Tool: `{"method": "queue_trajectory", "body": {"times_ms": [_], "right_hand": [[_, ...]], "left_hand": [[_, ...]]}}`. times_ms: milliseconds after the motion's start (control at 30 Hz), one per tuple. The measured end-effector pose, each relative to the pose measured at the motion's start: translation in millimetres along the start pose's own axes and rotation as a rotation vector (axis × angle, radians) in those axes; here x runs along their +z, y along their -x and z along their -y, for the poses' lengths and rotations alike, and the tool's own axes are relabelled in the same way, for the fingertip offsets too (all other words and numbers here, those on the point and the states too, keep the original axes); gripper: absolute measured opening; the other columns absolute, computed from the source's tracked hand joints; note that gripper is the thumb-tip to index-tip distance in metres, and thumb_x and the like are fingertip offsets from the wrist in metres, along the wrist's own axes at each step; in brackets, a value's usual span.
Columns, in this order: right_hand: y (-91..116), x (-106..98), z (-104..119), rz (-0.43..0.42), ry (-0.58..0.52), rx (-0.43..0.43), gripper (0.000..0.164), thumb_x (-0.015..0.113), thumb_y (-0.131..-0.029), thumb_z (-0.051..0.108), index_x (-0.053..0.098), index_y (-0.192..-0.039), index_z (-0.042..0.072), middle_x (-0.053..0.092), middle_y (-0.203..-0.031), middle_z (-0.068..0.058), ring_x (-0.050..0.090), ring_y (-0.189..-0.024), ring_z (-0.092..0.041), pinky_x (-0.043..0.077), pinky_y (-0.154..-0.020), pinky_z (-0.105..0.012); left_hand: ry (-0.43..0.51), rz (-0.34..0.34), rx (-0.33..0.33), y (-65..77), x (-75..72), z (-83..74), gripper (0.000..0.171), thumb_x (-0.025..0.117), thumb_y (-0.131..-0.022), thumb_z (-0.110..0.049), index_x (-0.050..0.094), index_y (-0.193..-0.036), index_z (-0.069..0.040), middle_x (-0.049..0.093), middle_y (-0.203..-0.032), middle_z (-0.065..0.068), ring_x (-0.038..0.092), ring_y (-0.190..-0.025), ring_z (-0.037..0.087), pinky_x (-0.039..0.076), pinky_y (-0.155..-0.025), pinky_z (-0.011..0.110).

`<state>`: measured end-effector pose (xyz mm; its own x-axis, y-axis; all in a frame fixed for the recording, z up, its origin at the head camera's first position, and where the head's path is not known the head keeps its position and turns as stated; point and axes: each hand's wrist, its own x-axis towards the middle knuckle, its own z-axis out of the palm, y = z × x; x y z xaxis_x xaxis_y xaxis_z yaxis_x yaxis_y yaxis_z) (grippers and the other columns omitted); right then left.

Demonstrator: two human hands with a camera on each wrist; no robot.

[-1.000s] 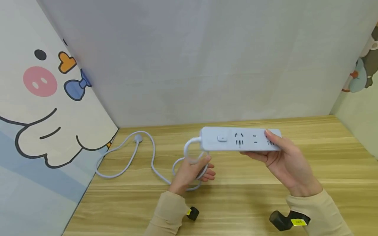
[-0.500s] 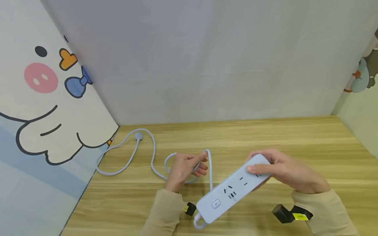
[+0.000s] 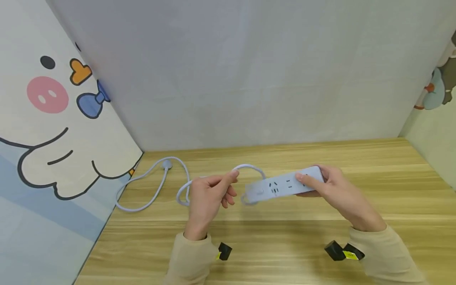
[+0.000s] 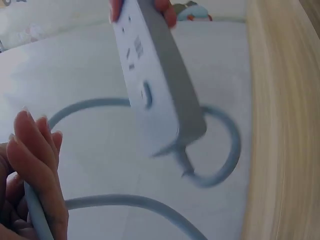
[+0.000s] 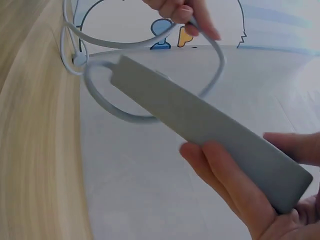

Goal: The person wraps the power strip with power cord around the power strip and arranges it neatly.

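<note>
My right hand (image 3: 338, 194) grips the right end of a white power strip (image 3: 281, 188), thumb on the socket face and fingers underneath. The strip is held above the table, its switch end to the left and a little blurred. From that end the white cord (image 3: 249, 166) curls behind the strip and over to my left hand (image 3: 211, 198), which pinches it between thumb and fingers. In the left wrist view the cord (image 4: 37, 210) also passes through the palm. The strip's plain underside (image 5: 200, 115) faces the right wrist camera.
The cord's plug (image 3: 166, 164) lies at the table's back left, ringed by a loose loop of cord. A pale curtain-like wall (image 3: 267, 79) stands behind the wooden table (image 3: 285, 245). A cartoon-printed panel (image 3: 53, 158) borders the left side.
The power strip has swung down towards me, then back up to nearly level. My left hand has lifted and shifted left, drawing the cord with it. The plug has stayed put.
</note>
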<state>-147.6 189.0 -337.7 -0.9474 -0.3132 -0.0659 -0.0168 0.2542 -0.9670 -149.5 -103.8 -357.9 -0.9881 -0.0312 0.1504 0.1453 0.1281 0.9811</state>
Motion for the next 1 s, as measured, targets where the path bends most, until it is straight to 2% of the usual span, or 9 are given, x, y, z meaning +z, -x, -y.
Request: {"method": "queue_trajectory", "body": {"times_ms": [133,267,367,467,600,733,833,900,1000], "right_hand": [[-5,10,-4,-0.173,-0.065,-0.095,0.049,0.061,-0.103,0.033,0.054,-0.132,-0.006,0.069,-0.125,-0.016,0.073,-0.104,-0.009,0.058,-0.091,-0.025],[-7,16,-6,-0.313,-0.15,-0.204,0.044,0.061,-0.103,0.027,0.053,-0.13,-0.008,0.071,-0.117,-0.001,0.073,-0.102,-0.006,0.059,-0.088,-0.025],[-8,15,-7,-0.388,-0.273,-0.294,0.035,0.062,-0.102,0.02,0.055,-0.123,-0.007,0.071,-0.113,0.003,0.074,-0.101,-0.008,0.059,-0.086,-0.027],[-8,12,-6,-0.418,-0.447,-0.374,0.026,0.062,-0.101,0.013,0.057,-0.12,-0.005,0.073,-0.111,-0.003,0.075,-0.101,-0.013,0.059,-0.086,-0.031],[-9,12,-6,-0.4,-0.615,-0.429,0.025,0.061,-0.101,0.01,0.058,-0.12,-0.007,0.074,-0.112,-0.01,0.075,-0.104,-0.02,0.058,-0.088,-0.035],[-9,9,-7,-0.322,-0.733,-0.44,0.026,0.057,-0.104,0.01,0.059,-0.124,-0.007,0.073,-0.118,-0.013,0.073,-0.109,-0.023,0.056,-0.093,-0.038],[-9,6,-7,-0.247,-0.845,-0.423,0.027,0.052,-0.106,0.01,0.061,-0.126,-0.005,0.072,-0.122,-0.015,0.072,-0.112,-0.025,0.054,-0.096,-0.039],[-8,6,-6,-0.203,-0.912,-0.401,0.026,0.05,-0.107,0.01,0.061,-0.126,-0.005,0.071,-0.123,-0.016,0.071,-0.114,-0.027,0.053,-0.098,-0.039],[-6,6,-3,-0.143,-1.019,-0.366,0.027,0.047,-0.108,0.01,0.06,-0.126,-0.005,0.07,-0.124,-0.019,0.07,-0.115,-0.03,0.053,-0.099,-0.04]], "left_hand": [[0.108,0.116,-0.016,5.3,3.5,-6.2,0.039,0.073,-0.094,-0.042,0.078,-0.088,-0.004,0.065,-0.062,0.006,0.056,-0.046,0.013,0.048,-0.044,0.023],[0.199,0.301,-0.043,8.8,6.7,-8.9,0.038,0.065,-0.1,-0.035,0.075,-0.101,0.001,0.063,-0.066,0.003,0.054,-0.05,0.01,0.047,-0.049,0.022],[0.207,0.43,-0.04,9.9,8.4,-9.8,0.036,0.06,-0.104,-0.032,0.073,-0.111,0.001,0.064,-0.07,0.002,0.056,-0.054,0.01,0.05,-0.054,0.022],[0.189,0.507,-0.023,10.8,10.0,-10.1,0.034,0.058,-0.105,-0.028,0.071,-0.116,0.001,0.065,-0.073,0.005,0.059,-0.057,0.011,0.054,-0.059,0.025],[0.148,0.645,0.012,13.0,15.4,-9.8,0.032,0.052,-0.107,-0.02,0.066,-0.126,0.003,0.068,-0.084,0.018,0.068,-0.066,0.013,0.062,-0.068,0.032],[0.081,0.775,0.05,15.6,22.8,-9.6,0.039,0.047,-0.109,-0.014,0.051,-0.143,0.005,0.069,-0.103,0.031,0.075,-0.09,0.024,0.062,-0.085,0.036],[0.02,0.789,0.041,17.2,23.9,-9.8,0.043,0.046,-0.109,-0.014,0.044,-0.148,0.003,0.071,-0.111,0.028,0.074,-0.103,0.029,0.059,-0.092,0.033],[-0.013,0.788,0.021,17.6,23.7,-9.8,0.043,0.046,-0.109,-0.016,0.044,-0.149,0.001,0.072,-0.113,0.025,0.073,-0.105,0.026,0.059,-0.093,0.032],[-0.049,0.785,-0.005,15.4,24.3,-8.5,0.035,0.047,-0.109,-0.019,0.059,-0.138,-0.002,0.074,-0.112,0.019,0.073,-0.107,0.017,0.058,-0.093,0.03]]}}
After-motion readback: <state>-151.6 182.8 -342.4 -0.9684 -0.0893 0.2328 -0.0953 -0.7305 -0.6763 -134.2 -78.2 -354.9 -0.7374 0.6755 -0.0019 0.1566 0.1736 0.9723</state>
